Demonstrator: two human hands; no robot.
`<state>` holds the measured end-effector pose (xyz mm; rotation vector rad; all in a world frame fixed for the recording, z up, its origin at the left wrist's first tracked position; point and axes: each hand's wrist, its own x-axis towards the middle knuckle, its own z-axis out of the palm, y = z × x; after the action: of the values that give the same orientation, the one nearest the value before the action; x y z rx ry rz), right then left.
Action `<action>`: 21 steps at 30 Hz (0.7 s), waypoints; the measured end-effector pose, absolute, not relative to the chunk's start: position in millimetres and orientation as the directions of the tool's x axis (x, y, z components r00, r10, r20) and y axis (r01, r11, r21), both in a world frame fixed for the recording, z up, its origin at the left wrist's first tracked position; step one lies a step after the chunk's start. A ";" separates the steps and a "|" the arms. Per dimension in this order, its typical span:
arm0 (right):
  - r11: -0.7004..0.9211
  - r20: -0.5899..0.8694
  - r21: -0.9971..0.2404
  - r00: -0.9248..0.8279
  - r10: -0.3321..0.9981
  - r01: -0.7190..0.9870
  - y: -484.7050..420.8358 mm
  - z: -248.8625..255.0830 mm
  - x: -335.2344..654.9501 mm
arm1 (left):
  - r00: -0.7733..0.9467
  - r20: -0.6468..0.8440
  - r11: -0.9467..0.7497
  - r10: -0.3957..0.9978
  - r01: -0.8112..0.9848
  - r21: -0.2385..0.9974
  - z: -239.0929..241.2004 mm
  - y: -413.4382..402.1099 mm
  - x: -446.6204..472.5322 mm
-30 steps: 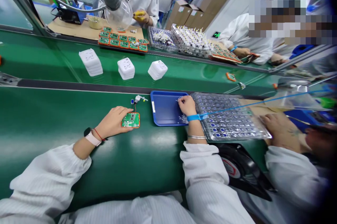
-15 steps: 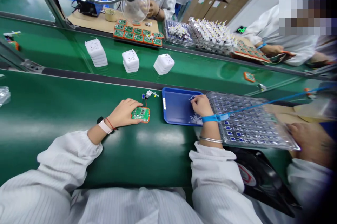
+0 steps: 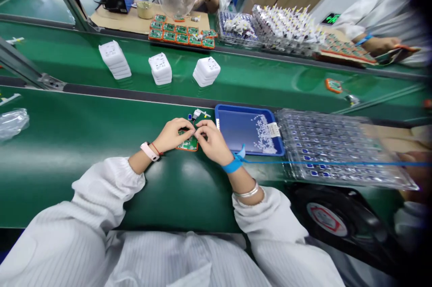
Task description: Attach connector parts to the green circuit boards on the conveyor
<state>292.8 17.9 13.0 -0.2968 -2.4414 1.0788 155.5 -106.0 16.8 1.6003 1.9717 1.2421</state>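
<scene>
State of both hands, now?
Left hand: closed in a pinch at the circuit board; anything held can't be told.
Right hand: closed in a pinch beside the left's fingertips; contents can't be told.

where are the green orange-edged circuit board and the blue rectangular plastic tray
Green orange-edged circuit board [image 3: 190, 144], head view: uncovered face near its front edge.
Blue rectangular plastic tray [image 3: 236, 130], head view: bare floor, left of centre.

Left of the blue tray [image 3: 232, 127]: your left hand [image 3: 176, 134] and right hand [image 3: 213, 144] meet at the fingertips over a green circuit board [image 3: 189, 144]; anything pinched is too small to tell. White bits [image 3: 265, 136] lie in the tray's right half. Clear plastic tray [image 3: 337, 147]: just right of it. Three stacks of white covers [image 3: 160, 69]: beyond it, leftward.
</scene>
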 end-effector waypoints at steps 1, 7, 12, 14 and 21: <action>0.642 0.304 -0.767 -0.880 0.365 0.001 7.2 9.8 287.8 | -0.314 0.268 -0.012 0.911 0.628 0.778 15.9 -107.1 155.7; 0.637 0.284 -0.771 -0.880 0.381 0.027 5.0 -9.8 283.0 | -0.304 0.203 0.040 0.931 0.635 0.771 9.1 -113.6 149.9; 0.606 0.232 -0.794 -0.890 0.393 0.060 8.7 -11.8 281.8 | -0.305 0.155 0.082 0.940 0.639 0.765 10.3 -107.7 148.6; 0.587 0.206 -0.805 -0.891 0.404 0.080 9.1 -12.4 280.4 | -0.313 0.135 0.105 0.940 0.643 0.759 11.5 -105.1 148.5; 0.633 0.247 -0.770 -0.879 0.409 0.079 1.4 -3.0 277.8 | -0.340 0.112 0.137 0.934 0.629 0.765 13.2 -106.4 145.4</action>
<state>277.8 1.4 -3.0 -0.3863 -2.4559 1.1306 145.4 -106.4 13.2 1.5021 2.0289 1.0526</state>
